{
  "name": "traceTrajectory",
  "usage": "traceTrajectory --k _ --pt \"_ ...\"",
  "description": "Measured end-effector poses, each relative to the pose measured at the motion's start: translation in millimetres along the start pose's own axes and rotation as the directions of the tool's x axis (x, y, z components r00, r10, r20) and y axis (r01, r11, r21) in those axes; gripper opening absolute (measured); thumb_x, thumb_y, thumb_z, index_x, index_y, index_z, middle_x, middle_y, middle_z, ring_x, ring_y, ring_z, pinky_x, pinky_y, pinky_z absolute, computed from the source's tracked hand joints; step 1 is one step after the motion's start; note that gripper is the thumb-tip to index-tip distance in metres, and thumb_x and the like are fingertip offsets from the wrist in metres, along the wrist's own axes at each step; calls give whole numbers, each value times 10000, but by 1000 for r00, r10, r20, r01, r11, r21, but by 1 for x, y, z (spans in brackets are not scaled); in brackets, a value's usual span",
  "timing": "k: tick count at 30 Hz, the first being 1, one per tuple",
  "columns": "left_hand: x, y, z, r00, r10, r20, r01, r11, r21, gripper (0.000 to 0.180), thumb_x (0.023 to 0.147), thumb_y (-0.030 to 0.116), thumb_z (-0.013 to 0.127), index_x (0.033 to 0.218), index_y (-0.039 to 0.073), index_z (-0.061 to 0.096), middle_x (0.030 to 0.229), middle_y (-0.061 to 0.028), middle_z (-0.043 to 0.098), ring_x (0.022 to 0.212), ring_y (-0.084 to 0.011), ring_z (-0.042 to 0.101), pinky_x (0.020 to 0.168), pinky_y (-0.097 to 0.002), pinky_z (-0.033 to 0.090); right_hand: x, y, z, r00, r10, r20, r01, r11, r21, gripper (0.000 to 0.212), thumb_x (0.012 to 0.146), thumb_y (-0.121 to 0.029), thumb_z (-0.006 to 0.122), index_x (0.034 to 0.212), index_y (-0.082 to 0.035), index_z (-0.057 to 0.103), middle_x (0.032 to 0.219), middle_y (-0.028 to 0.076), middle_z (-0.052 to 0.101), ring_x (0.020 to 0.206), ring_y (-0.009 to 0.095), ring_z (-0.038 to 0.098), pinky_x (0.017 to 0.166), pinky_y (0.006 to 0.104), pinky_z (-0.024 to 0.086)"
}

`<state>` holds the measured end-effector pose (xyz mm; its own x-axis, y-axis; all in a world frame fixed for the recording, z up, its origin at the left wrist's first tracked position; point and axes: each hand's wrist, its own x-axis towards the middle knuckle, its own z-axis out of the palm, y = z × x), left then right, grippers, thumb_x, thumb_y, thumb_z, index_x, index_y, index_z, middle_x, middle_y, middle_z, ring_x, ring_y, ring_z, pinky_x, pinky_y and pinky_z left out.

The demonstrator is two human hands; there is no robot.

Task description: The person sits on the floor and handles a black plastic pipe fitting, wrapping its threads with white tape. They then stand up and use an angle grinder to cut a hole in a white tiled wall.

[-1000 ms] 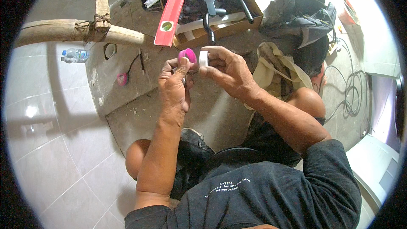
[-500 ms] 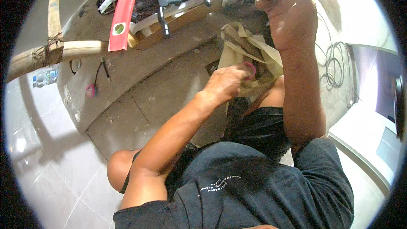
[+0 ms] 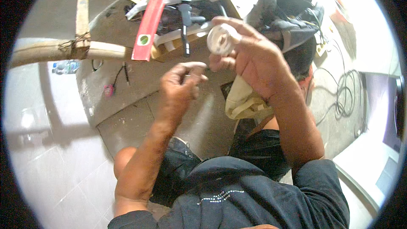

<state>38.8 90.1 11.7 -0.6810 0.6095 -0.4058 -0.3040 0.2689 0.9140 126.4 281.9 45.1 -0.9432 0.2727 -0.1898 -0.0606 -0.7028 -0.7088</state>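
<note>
Raised in front of me, my right hand (image 3: 258, 61) grips a white ring-shaped roll (image 3: 221, 39) with a hole through its middle; it looks like a roll of tape. To its left is my left hand (image 3: 180, 85), its fingers curled together and slightly blurred. Whether anything small sits between those fingertips I cannot make out. A cream cloth bag (image 3: 243, 106) lies below my right hand, partly covered by that hand and wrist. The two hands are apart, with a narrow gap between the left fingertips and the roll.
Ahead, a cardboard box (image 3: 169, 51) holds black and grey hardware, with a red spirit-level-like bar (image 3: 152, 21) across it. A bamboo frame (image 3: 82, 12) stands left, near plastic bottles (image 3: 65, 67). A dark bag (image 3: 292, 38) sits ahead right, beside coiled cable (image 3: 345, 97).
My left hand has come out of the cloth bag and moved left; the pink ring seen by it is out of sight. My right hand has come down and left with the white roll.
</note>
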Motion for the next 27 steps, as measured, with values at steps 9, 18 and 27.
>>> traceTrajectory --k 9,18,27 --pt "-52 26 -84 876 482 12 -480 869 118 562 824 96 833 1344 45 626 1285 -90 633 1187 -168 604 971 -292 511 6 73 58 901 363 235 -400 906 135 352 1058 -250 540 1244 46 586 1046 140 709 831 226 713 724 376 614" --pt "-62 4 -106 858 493 -145 -455 860 229 341 815 -56 784 1129 69 746 1188 -62 656 1080 -144 628 922 -289 534 12 116 72 891 355 281 -395 914 97 358 1044 -276 578 1248 18 589 1134 155 696 967 225 700 854 383 596" --pt "-70 2 -108 846 414 -335 -412 908 80 398 866 160 833 1227 76 688 1079 18 609 758 -4 450 636 -169 384 20 133 81 978 139 156 -111 979 -171 491 921 -164 761 1333 10 557 1173 123 680 1052 200 675 947 350 553"
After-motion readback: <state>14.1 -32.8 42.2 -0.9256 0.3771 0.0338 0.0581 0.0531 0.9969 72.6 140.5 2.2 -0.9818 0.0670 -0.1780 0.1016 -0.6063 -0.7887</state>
